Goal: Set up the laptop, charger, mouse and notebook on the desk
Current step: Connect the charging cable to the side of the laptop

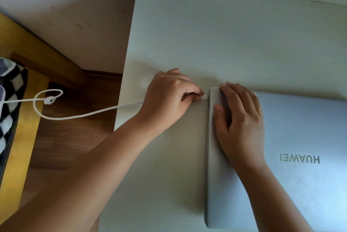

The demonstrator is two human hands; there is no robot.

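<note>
A closed silver laptop (pixel 300 156) lies at the right of the pale desk (pixel 206 34), its logo facing away from me. My left hand (pixel 169 98) pinches the white plug of the charger cable (pixel 84 114) and holds it against the laptop's left edge near the far corner. The cable trails left off the desk in a loop with a small clip on it. My right hand (pixel 240 115) rests flat on the lid near that same corner. Neither a mouse nor a notebook is in view.
Left of the desk is a wooden floor (pixel 75 138). A yellow wooden piece of furniture (pixel 24 128) stands at the far left with a black-and-white checkered cloth (pixel 9 100) on it. The wall meets the desk's far edge.
</note>
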